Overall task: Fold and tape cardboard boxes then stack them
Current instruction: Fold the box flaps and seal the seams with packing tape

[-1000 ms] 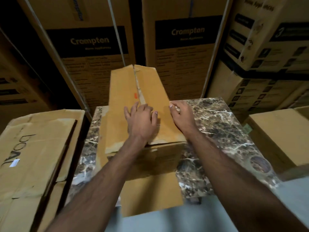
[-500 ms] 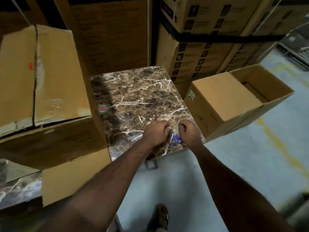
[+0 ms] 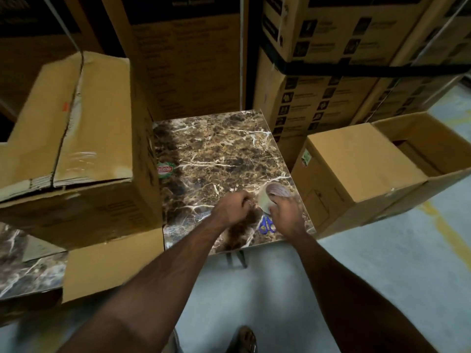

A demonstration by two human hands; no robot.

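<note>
Gripping tape roll (image 3: 270, 197) w/ right hand (image 3: 286, 215); labels unreadable.

Both bare forearms are reaching forward, converging. The left hand (image 3: 233, 207) is curling into a loose pinch, while the right hand (image 3: 286, 212) is gripping, fingers bent downward, just beside it.

A warehouse or stockroom: tall stacks of printed appliance cartons (image 3: 318, 72) rise behind a marble-patterned table (image 3: 216, 149), plain cardboard boxes (image 3: 362, 169) stand beside it, and bare concrete floor (image 3: 382, 263) lies below it.
</note>
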